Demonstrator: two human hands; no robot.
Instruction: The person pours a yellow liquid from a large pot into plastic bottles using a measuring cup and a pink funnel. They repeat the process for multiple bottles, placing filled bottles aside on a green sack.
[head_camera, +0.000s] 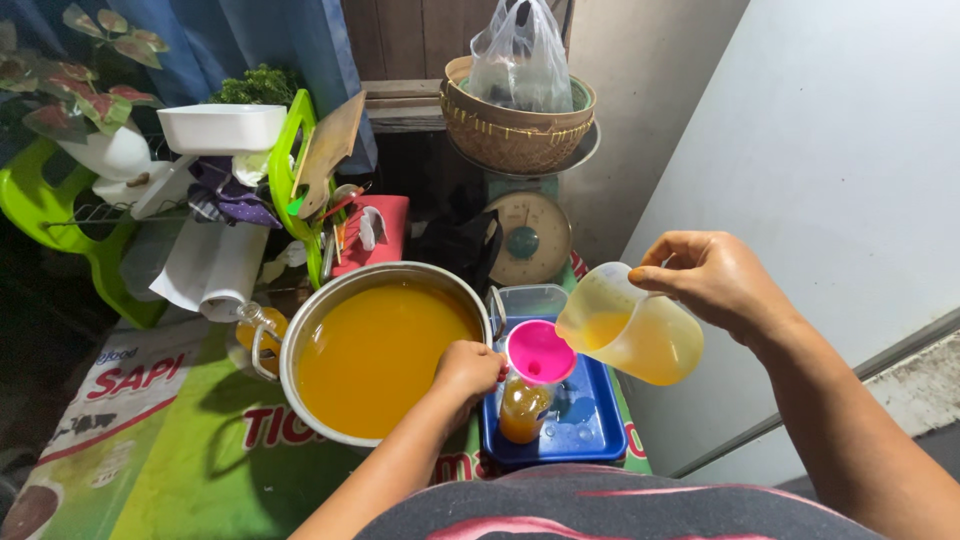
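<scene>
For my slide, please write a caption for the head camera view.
Right hand tilts a translucent plastic jug of orange liquid toward a pink funnel while left hand steadies it.

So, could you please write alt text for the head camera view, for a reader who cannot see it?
A person's right hand tips a clear jug of orange liquid toward a pink funnel set in a small bottle, which the left hand steadies. The bottle stands in a blue tray beside a large metal pot of the same orange liquid.
</scene>
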